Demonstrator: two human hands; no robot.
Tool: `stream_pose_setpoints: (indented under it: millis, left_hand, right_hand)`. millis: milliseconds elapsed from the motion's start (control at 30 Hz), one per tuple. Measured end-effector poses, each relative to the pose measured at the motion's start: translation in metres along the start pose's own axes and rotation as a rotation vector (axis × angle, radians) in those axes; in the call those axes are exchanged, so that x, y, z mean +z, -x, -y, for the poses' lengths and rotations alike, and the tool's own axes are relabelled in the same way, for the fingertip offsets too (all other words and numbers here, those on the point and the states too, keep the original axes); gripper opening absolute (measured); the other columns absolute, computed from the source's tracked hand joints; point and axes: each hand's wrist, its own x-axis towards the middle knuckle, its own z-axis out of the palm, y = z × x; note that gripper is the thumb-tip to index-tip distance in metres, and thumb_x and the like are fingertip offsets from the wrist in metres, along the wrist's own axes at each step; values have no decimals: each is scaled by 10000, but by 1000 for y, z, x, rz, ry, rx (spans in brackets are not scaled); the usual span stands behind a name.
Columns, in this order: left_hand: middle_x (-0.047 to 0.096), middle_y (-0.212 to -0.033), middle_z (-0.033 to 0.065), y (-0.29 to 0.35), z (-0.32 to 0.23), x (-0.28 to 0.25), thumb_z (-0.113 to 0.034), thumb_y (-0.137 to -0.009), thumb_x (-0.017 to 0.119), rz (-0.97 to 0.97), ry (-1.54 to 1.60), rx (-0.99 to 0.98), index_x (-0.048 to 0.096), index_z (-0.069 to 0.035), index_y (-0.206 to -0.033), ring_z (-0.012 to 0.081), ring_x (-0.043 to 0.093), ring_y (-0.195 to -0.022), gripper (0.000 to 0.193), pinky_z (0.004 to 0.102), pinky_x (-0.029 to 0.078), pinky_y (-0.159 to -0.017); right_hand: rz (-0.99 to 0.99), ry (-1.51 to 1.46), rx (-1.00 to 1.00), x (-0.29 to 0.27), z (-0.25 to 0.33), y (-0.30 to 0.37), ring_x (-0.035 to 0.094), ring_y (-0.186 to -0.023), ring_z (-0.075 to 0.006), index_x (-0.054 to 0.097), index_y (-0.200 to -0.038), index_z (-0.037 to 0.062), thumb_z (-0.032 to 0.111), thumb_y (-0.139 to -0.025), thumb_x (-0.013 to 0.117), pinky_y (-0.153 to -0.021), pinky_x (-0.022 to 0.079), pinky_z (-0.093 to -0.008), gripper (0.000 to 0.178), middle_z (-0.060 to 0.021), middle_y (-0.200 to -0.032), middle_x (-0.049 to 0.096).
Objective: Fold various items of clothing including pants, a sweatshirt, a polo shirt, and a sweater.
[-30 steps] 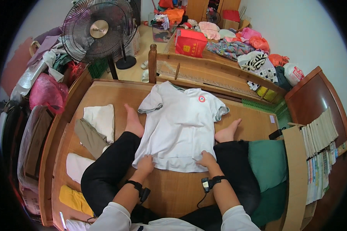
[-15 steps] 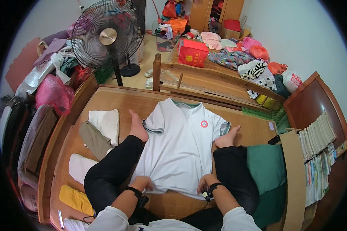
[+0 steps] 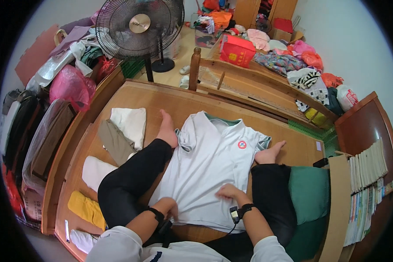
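A white short-sleeved polo shirt with a green inner collar and a round red badge lies spread between my legs, its collar away from me. My left hand is bent down at the shirt's lower left edge; its fingertips are mostly hidden. Over the lower right part of the shirt front is my right hand, its fingers loosely bent and no held thing visible in them. Both wrists carry black straps with small devices. My black-trousered legs flank the shirt, with bare feet beside its sleeves.
Folded white, brown and yellow clothes lie at left. Green cushions sit right, beside a cardboard box and stacked books. A standing fan and a wooden rail are beyond the wooden bed surface.
My right hand has moved from the shirt's lower hem up onto its front. My left hand stays near the lower left edge. The view has shifted, moving the fan rightward and up.
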Motion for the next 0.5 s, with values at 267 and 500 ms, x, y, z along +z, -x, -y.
stream_pose_setpoints:
  millis: [267,500]
  left_hand:
    - [523,-529,32,-10,10,-149,-406,-783,633,-1381,1105,688,573,-50,-632,140,491,-427,391,275,400,-418]
    - [419,-497,6,28,-20,-207,-253,-779,629,-1046,1836,753,480,-100,-626,127,393,-391,263,272,266,-364]
  right_hand:
    - [208,-143,342,5,17,-1,529,-442,-142,643,-735,55,368,-776,656,-389,350,-260,315,-44,-557,572]
    - [187,-163,338,7,19,0,548,-458,-177,639,-749,16,365,-792,635,-411,399,-283,351,-90,-590,593]
